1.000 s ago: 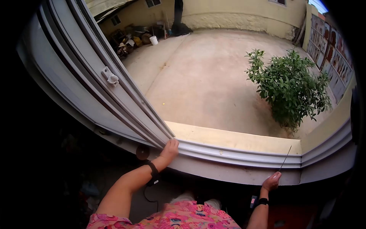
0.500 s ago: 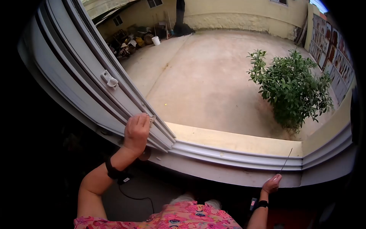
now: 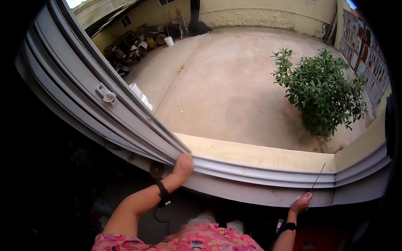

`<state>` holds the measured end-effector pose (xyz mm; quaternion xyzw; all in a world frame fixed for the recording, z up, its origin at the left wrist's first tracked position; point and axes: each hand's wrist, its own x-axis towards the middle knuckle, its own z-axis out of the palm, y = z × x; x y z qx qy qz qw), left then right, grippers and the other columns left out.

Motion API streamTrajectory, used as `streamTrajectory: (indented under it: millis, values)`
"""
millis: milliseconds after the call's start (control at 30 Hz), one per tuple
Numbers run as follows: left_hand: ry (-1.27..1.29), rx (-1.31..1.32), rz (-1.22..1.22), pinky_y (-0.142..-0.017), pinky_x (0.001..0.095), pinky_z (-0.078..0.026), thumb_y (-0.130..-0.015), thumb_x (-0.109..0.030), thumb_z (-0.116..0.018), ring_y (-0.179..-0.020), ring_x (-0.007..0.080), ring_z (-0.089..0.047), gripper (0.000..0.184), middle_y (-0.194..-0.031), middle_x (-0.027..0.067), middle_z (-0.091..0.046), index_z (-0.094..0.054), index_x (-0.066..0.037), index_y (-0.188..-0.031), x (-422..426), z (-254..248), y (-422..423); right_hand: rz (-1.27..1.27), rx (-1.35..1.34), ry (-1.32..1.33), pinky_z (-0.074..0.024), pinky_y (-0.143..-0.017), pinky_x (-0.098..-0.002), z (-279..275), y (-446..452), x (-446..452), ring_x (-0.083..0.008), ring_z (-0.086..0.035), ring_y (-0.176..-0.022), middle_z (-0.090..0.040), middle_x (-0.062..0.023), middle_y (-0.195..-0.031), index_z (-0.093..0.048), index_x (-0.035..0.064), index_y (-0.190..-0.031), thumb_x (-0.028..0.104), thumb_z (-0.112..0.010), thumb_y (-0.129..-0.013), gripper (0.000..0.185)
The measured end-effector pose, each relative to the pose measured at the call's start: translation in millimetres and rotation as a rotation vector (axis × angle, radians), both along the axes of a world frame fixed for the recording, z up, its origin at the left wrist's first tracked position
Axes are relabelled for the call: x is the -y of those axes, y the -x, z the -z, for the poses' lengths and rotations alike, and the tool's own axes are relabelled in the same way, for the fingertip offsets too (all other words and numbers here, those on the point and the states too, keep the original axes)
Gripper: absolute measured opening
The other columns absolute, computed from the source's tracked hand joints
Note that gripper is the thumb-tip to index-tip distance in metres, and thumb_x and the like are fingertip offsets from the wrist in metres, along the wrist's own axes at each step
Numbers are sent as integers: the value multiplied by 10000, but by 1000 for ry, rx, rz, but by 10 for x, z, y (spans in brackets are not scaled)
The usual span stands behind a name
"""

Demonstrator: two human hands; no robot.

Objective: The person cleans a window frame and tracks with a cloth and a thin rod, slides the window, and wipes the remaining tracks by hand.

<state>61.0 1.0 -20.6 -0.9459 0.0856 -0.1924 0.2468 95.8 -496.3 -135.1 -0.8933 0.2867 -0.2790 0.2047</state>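
My left hand (image 3: 183, 164) is closed at the lower corner of the white sliding window sash (image 3: 138, 123), right by the sill track (image 3: 259, 172). Whatever its fingers hold is hidden. Up on the sash sits a white latch (image 3: 106, 95), untouched. My right hand (image 3: 301, 203) grips a thin, straight metal rod (image 3: 318, 176) that looks like a screwdriver shaft. The rod points up and slightly right across the track's right end; its handle end is covered by my fingers.
Outside the opening lies a concrete yard (image 3: 217, 92) with a leafy bush (image 3: 322, 92) at right. A white bucket (image 3: 168, 41) and piled clutter (image 3: 134, 48) stand far left. A rusty metal gate (image 3: 362, 48) is at the far right.
My left hand has moved down and right along the sash to its bottom corner; a small whitish piece seen at its fingers earlier is out of sight. My right hand has barely moved.
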Motion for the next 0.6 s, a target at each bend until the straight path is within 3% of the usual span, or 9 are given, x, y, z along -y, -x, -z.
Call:
streamTrajectory:
  millis: [167, 300, 500, 600]
  values:
    - [-48, -50, -57, -659, 333, -375, -620, -74, -521, -716, 244, -449, 54, -713, 102, -433, -546, -25, -617, 34, 469, -79, 5, -16, 8, -430, -527, -453, -33, 4, -22, -397, -580, -695, -620, -184, -775, -519, 105, -936, 256, -407, -944, 188]
    - [12, -52, -19, -669, 323, -378, -633, -86, -525, -728, 232, -458, 53, -732, 90, -445, -552, -42, -649, -59, 251, -25, 27, -130, -29, -449, -566, -453, -145, 1, -38, -398, -588, -753, -631, -178, -830, -518, 119, -975, 292, -388, -948, 217]
    - [39, -35, -61, -734, 331, -385, -647, -85, -540, -759, 232, -482, 61, -745, 81, -466, -552, -46, -692, 16, -1104, 101, 6, -89, -43, -453, -583, -451, -85, 14, -13, -395, -590, -765, -631, -177, -838, -515, 125, -988, 276, -392, -946, 199]
    - [81, 193, 22, -745, 316, -385, -643, -75, -530, -733, 209, -471, 39, -715, 61, -443, -539, -70, -681, 47, -1477, 144, -2, -79, -34, -452, -586, -451, -31, 18, 16, -396, -588, -769, -630, -177, -853, -516, 121, -990, 264, -392, -946, 194]
